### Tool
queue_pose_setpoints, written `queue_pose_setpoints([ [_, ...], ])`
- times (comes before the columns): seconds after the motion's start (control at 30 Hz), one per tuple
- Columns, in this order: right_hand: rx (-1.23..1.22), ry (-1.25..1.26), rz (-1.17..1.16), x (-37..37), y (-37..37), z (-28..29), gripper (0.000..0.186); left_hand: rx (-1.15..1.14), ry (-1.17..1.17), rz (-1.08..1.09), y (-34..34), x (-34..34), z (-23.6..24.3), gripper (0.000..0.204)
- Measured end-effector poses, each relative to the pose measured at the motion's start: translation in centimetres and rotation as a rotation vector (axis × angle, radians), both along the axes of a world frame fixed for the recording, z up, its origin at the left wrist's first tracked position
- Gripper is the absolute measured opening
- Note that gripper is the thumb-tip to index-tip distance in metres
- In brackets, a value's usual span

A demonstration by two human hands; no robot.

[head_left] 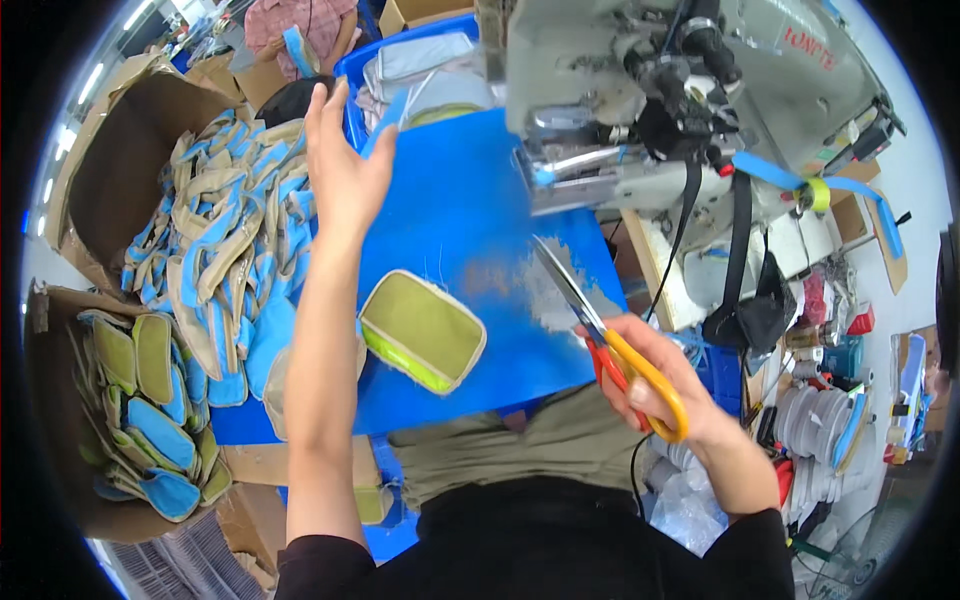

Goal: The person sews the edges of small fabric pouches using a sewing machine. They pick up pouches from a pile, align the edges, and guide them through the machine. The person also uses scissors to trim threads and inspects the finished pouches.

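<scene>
My left hand (345,175) reaches over the far left of the blue work surface (440,220), fingers stretched and thumb apart. A light blue strip (388,122) shows beside its thumb; whether they touch, I cannot tell. In my right hand (660,365) is a pair of scissors (572,285) with orange and red handles, blades pointing away to the upper left. Between my forearms lies an olive green rounded pouch-like piece (425,325) with beige edging, a bright yellow-green side and loose threads. Neither hand touches it.
Left of my arm sits a heap of blue and beige sewn pieces (220,230). Boxes there hold more green and blue pieces (150,420). A sewing machine (640,110) stands at the far right, a blue bin (352,70) at the back. Someone in a checked shirt (285,25) is beyond.
</scene>
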State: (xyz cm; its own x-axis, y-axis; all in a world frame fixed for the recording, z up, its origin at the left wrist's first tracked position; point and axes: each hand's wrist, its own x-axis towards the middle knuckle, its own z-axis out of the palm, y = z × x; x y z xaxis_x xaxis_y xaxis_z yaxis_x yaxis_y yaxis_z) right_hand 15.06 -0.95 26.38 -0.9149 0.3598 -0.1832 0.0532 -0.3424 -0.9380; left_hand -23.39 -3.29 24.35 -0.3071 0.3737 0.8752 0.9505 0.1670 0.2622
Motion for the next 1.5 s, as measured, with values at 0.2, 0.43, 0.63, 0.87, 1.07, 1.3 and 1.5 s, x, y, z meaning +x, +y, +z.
queue_pose_setpoints([
  [0.2, -0.143, 0.030, -0.092, -0.2, 0.1, 1.4, 0.081, 0.069, -0.482, -0.662, 1.0, 11.2, -2.3, 0.045],
  [0.43, -0.197, 0.046, -0.096, -0.4, 0.6, 2.5, 0.080, 0.286, -0.787, -0.764, 2.9, 13.3, -3.7, 0.021],
  [0.63, -0.296, 0.073, -0.086, -1.1, 1.0, 2.8, 0.074, 0.271, -0.773, -0.771, 2.5, 12.5, -3.5, 0.018],
  [0.87, -0.295, 0.119, -0.075, -1.7, 1.4, 2.4, 0.072, 0.293, -1.000, -0.903, 2.8, 12.7, -3.4, 0.012],
  [1.07, -0.389, 0.115, -0.126, -2.6, 1.4, 2.6, 0.067, 0.207, -1.156, -0.939, 2.9, 12.2, -3.0, 0.009],
  [1.3, -0.383, 0.171, -0.253, -5.0, -2.1, 1.6, 0.055, 0.238, -1.383, -1.056, 2.7, 12.6, -3.0, 0.015],
  [1.5, -0.239, 0.142, -0.310, -6.7, -3.1, 0.7, 0.056, 0.280, -1.391, -1.060, 3.0, 12.8, -3.1, 0.012],
])
